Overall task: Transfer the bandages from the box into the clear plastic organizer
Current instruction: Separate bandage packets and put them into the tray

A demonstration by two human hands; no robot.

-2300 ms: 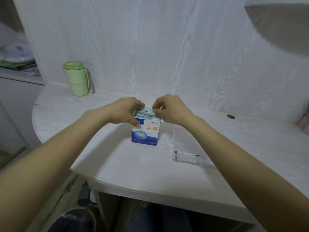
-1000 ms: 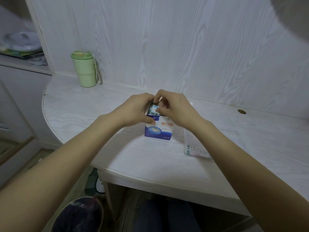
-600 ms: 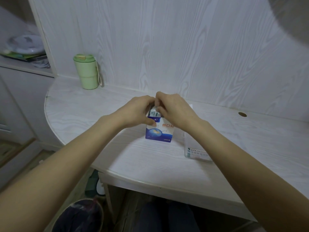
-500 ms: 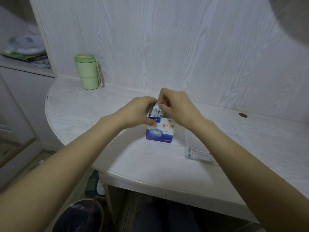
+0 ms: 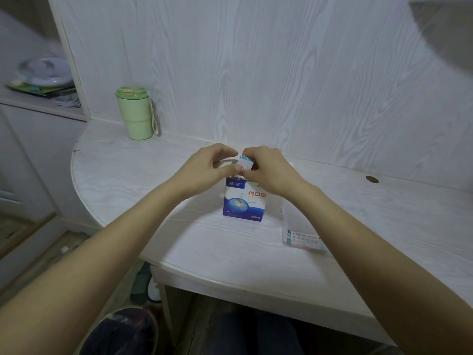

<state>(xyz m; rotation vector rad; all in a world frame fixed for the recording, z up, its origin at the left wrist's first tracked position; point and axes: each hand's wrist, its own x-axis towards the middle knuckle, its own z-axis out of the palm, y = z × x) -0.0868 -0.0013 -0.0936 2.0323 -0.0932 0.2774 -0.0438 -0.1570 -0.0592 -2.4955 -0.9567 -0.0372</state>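
The right hand [image 5: 266,172] pinches a small stack of wrapped bandages [image 5: 245,163] at the mouth of the box, thumb and forefinger closed on the packet where it stands clear of the opening; the grip sits high, probably so that the strips come up straight rather than catch on the cardboard. The left hand [image 5: 208,169] is beside it, fingers curled, the thumb laid along the top edge of the bandage box [image 5: 244,201]; it seems to steady the carton or hold a flap aside, though whether the fingers truly clasp the box or only rest against it I cannot tell; the two hands meet over the opening, almost touching.

The box stands upright on the white table [image 5: 210,242], blue and white, its printed face toward the camera; kept upright, it lets the contents be drawn upward. Just beside it on the right lies the clear plastic organizer [image 5: 300,234], partly hidden under the right forearm, a printed label at its near end; it is close enough that the lift need only swing a little way across. What it already holds is too faint to judge; the task looks to be in an early stage.

Well apart, at the back left against the wall, stands a green lidded cup [image 5: 134,114]; below the table edge a dark bin [image 5: 120,331] shows.
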